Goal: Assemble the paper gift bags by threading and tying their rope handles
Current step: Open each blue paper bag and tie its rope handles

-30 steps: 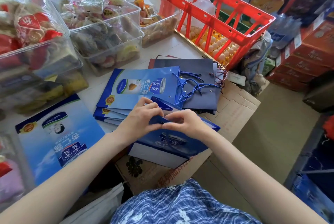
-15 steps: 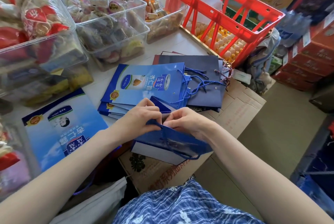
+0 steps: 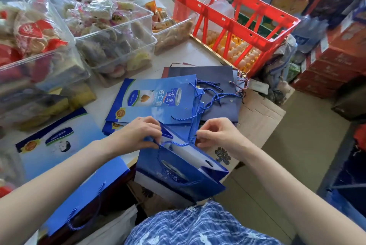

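Left hand [image 3: 138,134] and right hand [image 3: 215,136] each pinch blue rope handle [image 3: 174,143] at open blue gift bag [image 3: 178,173] mouth; fingertips curled under, knot hidden, bag print blurred.

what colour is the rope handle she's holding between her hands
Blue: the rope handle matches the blue bag, shown in the head view.

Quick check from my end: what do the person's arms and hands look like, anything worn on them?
Both arms are bare along their whole visible length. No gloves, rings, watch or bands show on the left hand or right hand. Below them lies blue-and-white checked clothing.
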A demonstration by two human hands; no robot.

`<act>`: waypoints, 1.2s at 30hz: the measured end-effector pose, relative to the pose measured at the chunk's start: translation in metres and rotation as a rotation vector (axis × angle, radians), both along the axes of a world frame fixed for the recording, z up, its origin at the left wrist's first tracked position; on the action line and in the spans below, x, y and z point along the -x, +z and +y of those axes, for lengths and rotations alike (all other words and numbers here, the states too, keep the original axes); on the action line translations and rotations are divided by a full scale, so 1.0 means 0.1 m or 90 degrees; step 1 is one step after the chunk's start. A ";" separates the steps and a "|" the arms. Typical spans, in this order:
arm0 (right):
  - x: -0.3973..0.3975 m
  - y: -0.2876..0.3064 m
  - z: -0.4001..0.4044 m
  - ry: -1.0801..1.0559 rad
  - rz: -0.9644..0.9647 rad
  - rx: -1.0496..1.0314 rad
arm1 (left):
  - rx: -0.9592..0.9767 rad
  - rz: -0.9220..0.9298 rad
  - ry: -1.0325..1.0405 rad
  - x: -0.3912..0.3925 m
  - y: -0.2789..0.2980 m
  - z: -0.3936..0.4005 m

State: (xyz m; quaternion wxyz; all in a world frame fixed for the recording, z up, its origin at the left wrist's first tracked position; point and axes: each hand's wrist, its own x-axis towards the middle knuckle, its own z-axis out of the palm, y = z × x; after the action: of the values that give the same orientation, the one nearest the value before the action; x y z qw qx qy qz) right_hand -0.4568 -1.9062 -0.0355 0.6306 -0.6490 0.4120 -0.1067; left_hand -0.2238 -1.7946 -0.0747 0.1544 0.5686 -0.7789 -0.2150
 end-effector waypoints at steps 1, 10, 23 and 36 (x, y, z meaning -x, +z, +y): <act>-0.02 0.01 0.00 0.027 -0.005 0.029 | 0.011 -0.007 -0.021 0.06 0.03 -0.03; 0.19 -0.12 -0.22 0.271 0.183 0.361 | 0.124 -0.145 -0.202 0.52 0.33 -0.45; 1.10 -0.12 0.10 -0.269 0.248 0.164 | 0.052 0.059 0.021 1.31 0.30 -0.72; 0.61 -0.32 0.56 -0.544 -0.053 -0.153 | -0.007 -0.419 -0.012 1.31 0.11 -0.52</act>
State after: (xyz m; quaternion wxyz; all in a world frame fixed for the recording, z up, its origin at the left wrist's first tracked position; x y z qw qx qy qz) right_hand -0.5178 -1.8506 -0.0674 0.6169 -0.3374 0.6269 -0.3355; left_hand -0.3550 -1.8471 -0.0637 -0.1105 0.6014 -0.7909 -0.0256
